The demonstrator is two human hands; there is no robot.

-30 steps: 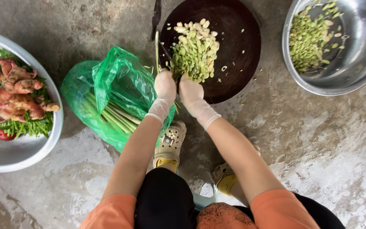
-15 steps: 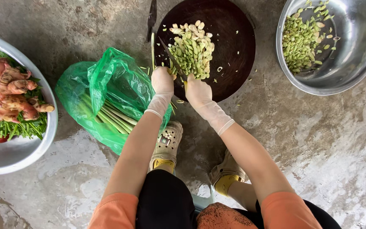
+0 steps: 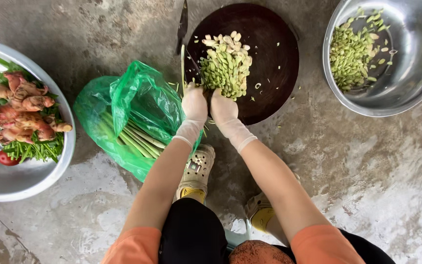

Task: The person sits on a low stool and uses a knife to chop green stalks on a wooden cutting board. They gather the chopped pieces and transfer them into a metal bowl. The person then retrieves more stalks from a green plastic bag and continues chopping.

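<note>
Rough grey concrete floor carries everything; at upper centre both gloved hands sit side by side, left hand point(image 3: 194, 103) and right hand point(image 3: 223, 106) cupped loosely with nothing gripped, fingertips touching the near edge of the heap of cut green stalk pieces point(image 3: 225, 66) on the round dark chopping board point(image 3: 264, 54). That heap stretches straight away from both hands, toward the frame's top, equally near each. Beyond lie a knife point(image 3: 182, 27) at the board's left, a green plastic bag point(image 3: 133, 117) of stalks left of centre, and a steel bowl point(image 3: 411, 93) of cut pieces upper right.

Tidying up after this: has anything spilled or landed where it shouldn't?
Yes. Small green bits lie scattered off the round dark cutting board onto the concrete floor. A knife also rests on the floor beside the board, near the gloved left hand.
</note>
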